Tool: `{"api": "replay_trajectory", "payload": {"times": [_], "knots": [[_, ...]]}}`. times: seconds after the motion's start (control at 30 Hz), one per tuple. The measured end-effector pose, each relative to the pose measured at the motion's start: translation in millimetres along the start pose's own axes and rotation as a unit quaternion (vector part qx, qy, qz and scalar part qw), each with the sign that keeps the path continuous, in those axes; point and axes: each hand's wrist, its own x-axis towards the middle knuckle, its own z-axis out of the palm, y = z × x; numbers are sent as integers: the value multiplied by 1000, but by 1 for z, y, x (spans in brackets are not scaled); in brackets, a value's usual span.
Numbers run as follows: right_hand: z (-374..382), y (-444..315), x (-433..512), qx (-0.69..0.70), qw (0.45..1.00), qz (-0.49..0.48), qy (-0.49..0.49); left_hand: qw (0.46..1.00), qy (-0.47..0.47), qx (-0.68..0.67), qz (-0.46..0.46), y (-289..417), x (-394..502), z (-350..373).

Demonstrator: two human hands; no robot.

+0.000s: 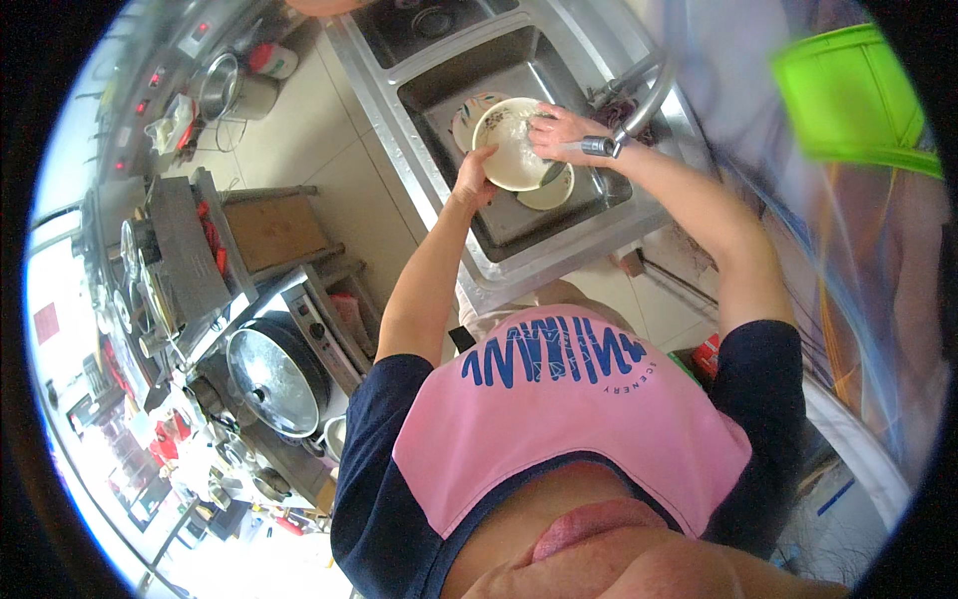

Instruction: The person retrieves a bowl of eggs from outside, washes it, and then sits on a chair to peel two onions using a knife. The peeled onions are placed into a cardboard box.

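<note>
A cream bowl (510, 153) with a small printed pattern is held tilted over the basin of a steel sink (516, 239), with what looks like water in it. My left hand (476, 180) grips its near left rim, thumb on the edge. The fingers of my right hand (563, 135) lie inside the bowl at its right side, under the metal spout of a faucet (599, 145). A plate with a leaf pattern (473, 109) lies in the basin behind the bowl. A smaller cream bowl (550, 196) sits partly hidden below it.
A second basin (426, 22) adjoins at the top. Right of the faucet hangs blurred clear plastic, with a bright green container (849, 93) nearby. At left stand a large lidded pan (273, 378), a steel pot (251, 93) and metal shelving.
</note>
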Motion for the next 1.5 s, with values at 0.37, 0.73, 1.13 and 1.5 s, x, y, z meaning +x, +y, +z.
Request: {"api": "replay_trajectory", "payload": {"times": [0.37,0.73,1.13,1.5], "knots": [[1,18,2,197,949,177,-171,715,-92,643,261,4,-24,26],[31,-41,7,259,890,317,202,986,-159,-9,55,-18,-14,34],[49,-12,-7,448,693,486,287,926,-163,-314,130,1,-37,38],[4,-18,78,214,857,460,87,950,-54,-296,89,-10,-19,74]]}}
